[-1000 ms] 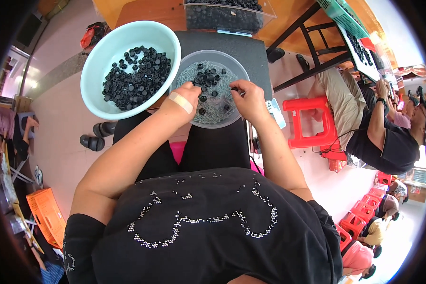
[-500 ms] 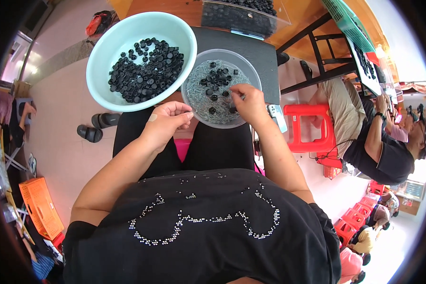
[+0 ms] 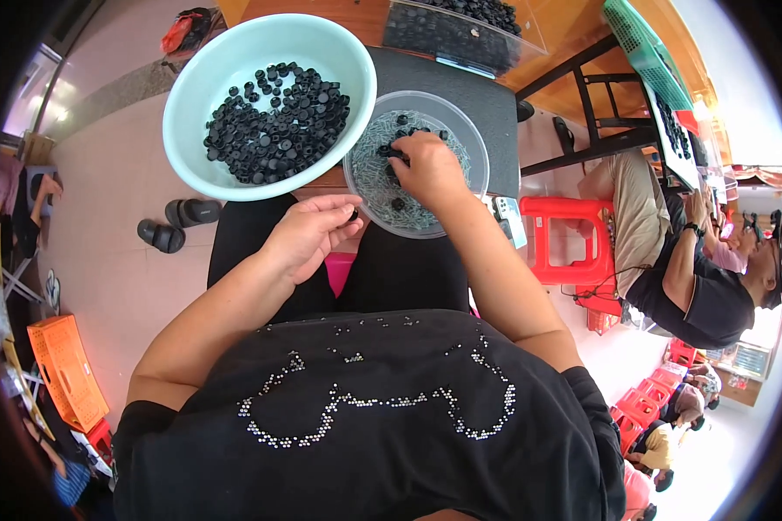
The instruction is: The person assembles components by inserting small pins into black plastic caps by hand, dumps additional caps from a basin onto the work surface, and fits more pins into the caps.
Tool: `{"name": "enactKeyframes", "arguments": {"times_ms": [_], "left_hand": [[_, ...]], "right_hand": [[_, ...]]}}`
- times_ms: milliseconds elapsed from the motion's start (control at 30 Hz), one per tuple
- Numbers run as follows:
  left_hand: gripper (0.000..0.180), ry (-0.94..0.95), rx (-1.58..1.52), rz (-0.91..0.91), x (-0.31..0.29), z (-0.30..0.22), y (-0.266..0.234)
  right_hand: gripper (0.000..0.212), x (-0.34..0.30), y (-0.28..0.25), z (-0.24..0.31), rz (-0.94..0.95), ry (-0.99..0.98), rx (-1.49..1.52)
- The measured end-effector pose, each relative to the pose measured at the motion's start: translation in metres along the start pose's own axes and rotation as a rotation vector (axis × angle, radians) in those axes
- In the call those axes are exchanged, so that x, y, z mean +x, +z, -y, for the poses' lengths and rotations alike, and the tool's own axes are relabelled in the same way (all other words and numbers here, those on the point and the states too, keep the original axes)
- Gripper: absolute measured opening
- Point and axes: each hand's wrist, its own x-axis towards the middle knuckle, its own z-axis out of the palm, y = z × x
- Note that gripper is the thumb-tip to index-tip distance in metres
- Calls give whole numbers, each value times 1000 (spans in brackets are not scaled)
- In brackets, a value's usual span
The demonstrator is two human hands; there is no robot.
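A small black plastic cap (image 3: 354, 214) is pinched between the thumb and fingers of my left hand (image 3: 300, 233), in front of the two containers. My right hand (image 3: 434, 174) reaches into a round clear tub (image 3: 481, 143). Its fingers are curled down around black caps there, and the hand hides part of them. Thin silvery metal pins or screws (image 3: 372, 169) cover the bottom of this tub, with another loose black cap (image 3: 398, 204) on top. To the left, a pale turquoise basin (image 3: 175, 139) holds a heap of black caps (image 3: 278, 130).
A clear box (image 3: 443, 39) of black parts stands behind the tub. A phone (image 3: 511, 221) lies right of the tub, near a red stool (image 3: 573, 243). On the right, a seated person (image 3: 704, 278) works at another table. Black slippers (image 3: 178, 224) lie on the floor at left.
My right hand has moved left and farther into the tub, over the black caps. A black cap now shows at my left fingertips. The view has shifted slightly.
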Motion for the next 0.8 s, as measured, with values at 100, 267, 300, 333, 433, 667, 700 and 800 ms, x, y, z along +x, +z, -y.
{"name": "enactKeyframes", "arguments": {"times_ms": [100, 267, 300, 333, 433, 667, 700, 800], "left_hand": [[13, 5, 8, 35, 2, 1, -3], [12, 3, 8, 44, 7, -2, -3], [12, 4, 24, 61, 6, -5, 0], [12, 5, 41, 77, 7, -6, 4], [14, -23, 78, 130, 11, -6, 15], [18, 2, 161, 103, 32, -7, 41], [18, 13, 174, 85, 33, -7, 45], [19, 27, 202, 56, 33, -6, 52]], "right_hand": [[13, -1, 4, 2, -2, -10, -111], [13, -19, -2, -16, -52, 89, 51], [13, -24, -7, -18, -51, 91, 51], [12, -29, -12, -18, -48, 159, 133], [12, -39, -22, -16, -57, 244, 257], [19, -42, -21, -9, 19, 362, 552], [23, -43, -23, -4, 23, 383, 611], [26, -46, -19, 6, 34, 383, 808]]}}
